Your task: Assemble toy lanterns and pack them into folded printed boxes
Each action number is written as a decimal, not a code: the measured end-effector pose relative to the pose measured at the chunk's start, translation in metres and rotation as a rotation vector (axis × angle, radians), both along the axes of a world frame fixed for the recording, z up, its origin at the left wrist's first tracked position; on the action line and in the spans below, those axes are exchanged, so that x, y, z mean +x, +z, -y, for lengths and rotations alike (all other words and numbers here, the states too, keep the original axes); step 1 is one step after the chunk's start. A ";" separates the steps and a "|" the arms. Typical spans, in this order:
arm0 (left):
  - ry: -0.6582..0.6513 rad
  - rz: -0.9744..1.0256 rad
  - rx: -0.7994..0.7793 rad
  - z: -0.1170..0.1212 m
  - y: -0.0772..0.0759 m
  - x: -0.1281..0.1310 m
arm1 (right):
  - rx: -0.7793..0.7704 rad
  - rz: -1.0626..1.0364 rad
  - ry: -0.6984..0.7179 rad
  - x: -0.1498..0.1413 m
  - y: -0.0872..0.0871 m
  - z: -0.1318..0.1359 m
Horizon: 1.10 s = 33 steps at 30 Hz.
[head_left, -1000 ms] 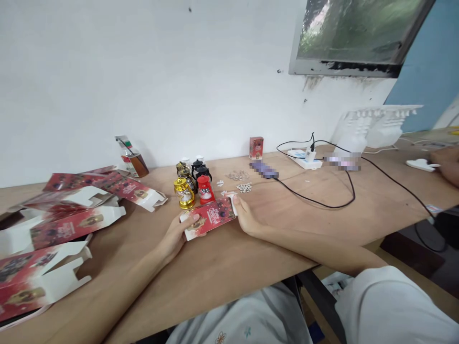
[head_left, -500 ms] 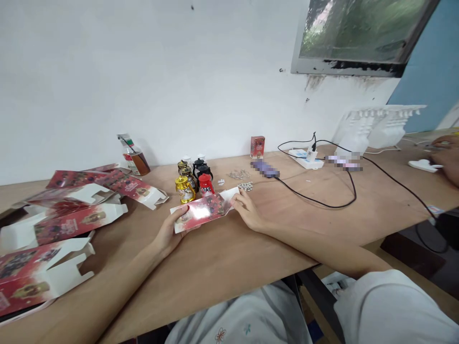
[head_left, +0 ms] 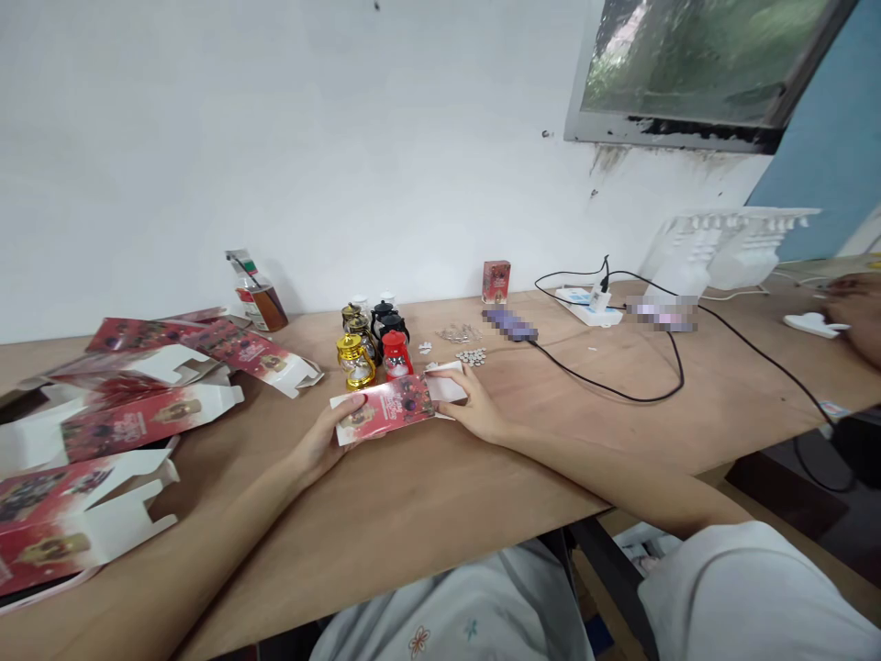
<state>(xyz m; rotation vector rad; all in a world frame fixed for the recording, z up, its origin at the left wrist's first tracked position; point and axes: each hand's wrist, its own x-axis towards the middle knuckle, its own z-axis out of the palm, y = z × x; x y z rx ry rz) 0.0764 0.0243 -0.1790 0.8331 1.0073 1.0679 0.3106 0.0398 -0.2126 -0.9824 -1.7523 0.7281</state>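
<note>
A red printed cardboard box (head_left: 394,409) lies sideways between my hands, its white end flaps out at the right. My left hand (head_left: 331,431) is closed on its left end, thumb on the upper face and fingers underneath. At the other end, my right hand (head_left: 476,404) grips the white flaps (head_left: 446,387) between thumb and fingers. Just behind the box stand a red mini lantern (head_left: 396,356), a gold one (head_left: 356,362) and several black, bronze and white ones. Small button cells (head_left: 471,357) sit behind my right hand.
Flattened red boxes (head_left: 141,422) pile up at the left, with a bottle of brown liquid (head_left: 260,301) behind. A folded box (head_left: 496,282) stands by the wall. Phones, a power strip (head_left: 589,308) and black cable (head_left: 619,397) lie right. Another person's hand (head_left: 860,308) is at the far right.
My right fingers have shifted on the box's end, and the white flaps there now stand further apart. My left hand keeps its hold. The view has moved slightly.
</note>
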 end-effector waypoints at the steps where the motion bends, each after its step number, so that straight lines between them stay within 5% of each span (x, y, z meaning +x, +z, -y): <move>1: -0.009 -0.014 0.007 0.000 0.000 0.000 | 0.001 -0.003 0.004 0.000 -0.002 -0.002; 11: -0.056 -0.054 0.108 0.004 -0.003 0.002 | 0.025 -0.113 0.017 -0.002 -0.013 -0.013; 19: 0.107 0.090 0.025 0.002 0.006 -0.001 | 0.229 -0.222 -0.186 0.016 0.017 -0.014; 26: 0.113 0.145 0.011 0.001 0.005 -0.001 | 0.018 -0.726 -0.120 0.032 0.042 -0.027; 33: 0.140 0.204 0.016 0.001 0.006 -0.004 | 0.057 -0.677 -0.327 0.084 0.066 -0.052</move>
